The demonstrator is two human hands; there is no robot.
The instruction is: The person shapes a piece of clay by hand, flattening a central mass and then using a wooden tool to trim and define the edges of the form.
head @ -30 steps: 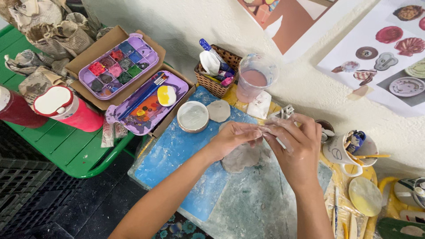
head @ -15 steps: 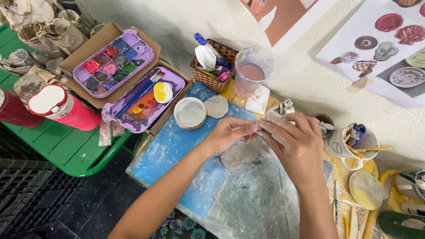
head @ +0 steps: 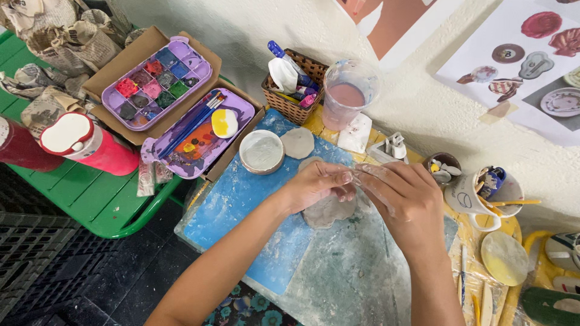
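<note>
left hand (head: 317, 184) and right hand (head: 403, 196) pinch a small clay piece (head: 355, 175) over the flat clay slab (head: 328, 211) | risk: hard pinch tears it, elbow may knock the water bowl (head: 261, 151)

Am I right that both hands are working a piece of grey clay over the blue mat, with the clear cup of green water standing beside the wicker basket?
Not quite: in the head view, the water in the clear cup is pinkish-brown, not green. The rest holds: the left hand and right hand work the grey clay over the blue mat, beside the wicker basket.
</note>
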